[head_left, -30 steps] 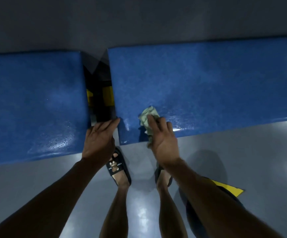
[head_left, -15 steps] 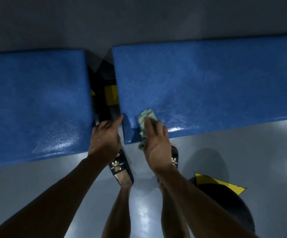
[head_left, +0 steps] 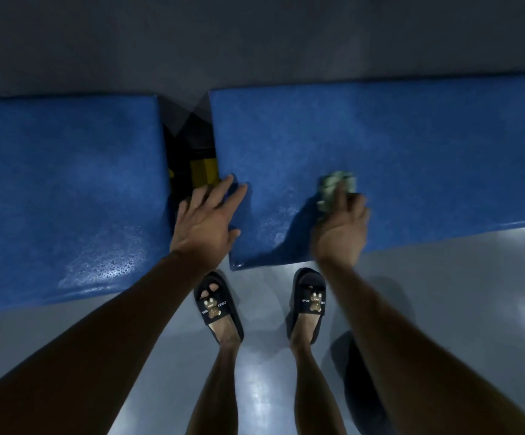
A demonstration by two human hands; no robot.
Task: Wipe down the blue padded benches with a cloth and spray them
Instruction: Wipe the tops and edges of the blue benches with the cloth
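1. Your right hand [head_left: 341, 227] presses a crumpled green cloth [head_left: 336, 190] onto the right bench [head_left: 411, 146], fingers curled over it. The cloth is blurred and sits near the bench's front edge, well in from its left corner.
2. Your left hand [head_left: 206, 218] lies flat on that same bench's front left corner, fingers straight and spread, grasping nothing. Part of the hand hangs over the gap [head_left: 189, 146].
3. The left bench [head_left: 63, 183] lies just across the gap from the right bench. Its front shows beaded wet patches near the gap.
4. Inside the gap you can see dark frame parts and a yellow piece [head_left: 204, 172], just beyond your left fingertips.
5. Your feet stand in black slides [head_left: 217, 304] on the grey floor [head_left: 443, 277], just in front of the right bench's left corner.
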